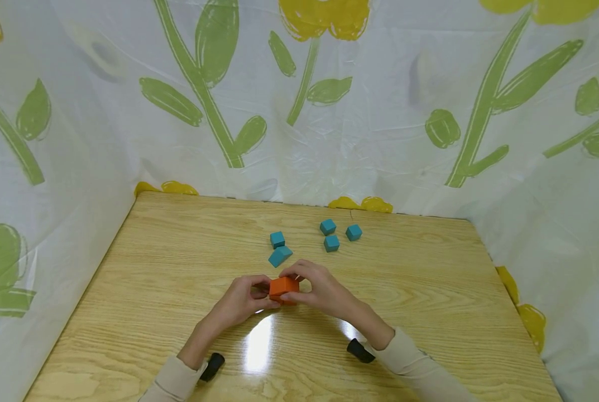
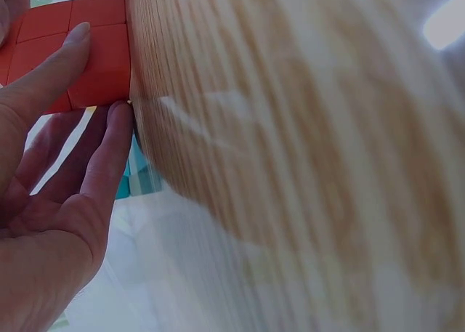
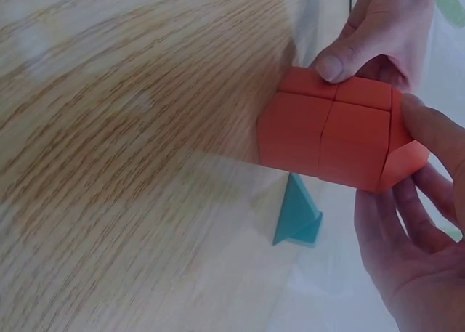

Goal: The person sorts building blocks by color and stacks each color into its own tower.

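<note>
Several orange blocks (image 1: 283, 286) are stacked on the wooden table, fitted tightly face to face. My left hand (image 1: 239, 301) grips the stack from the left, its thumb across the near faces and its fingers behind. From the right, my right hand (image 1: 324, 287) pinches the upper part of the stack between thumb and fingers. In the right wrist view, the orange blocks (image 3: 323, 136) show straight seams and a slanted piece at the top end by the right thumb. Fingers hide part of the stack in every view.
Beyond the hands lie a teal cube (image 1: 277, 239) and a teal angled block (image 1: 280, 257), close together. Farther right sit three teal cubes (image 1: 331, 243). White flower-printed sheeting (image 1: 379, 123) rises behind and beside the wooden table (image 1: 420, 290).
</note>
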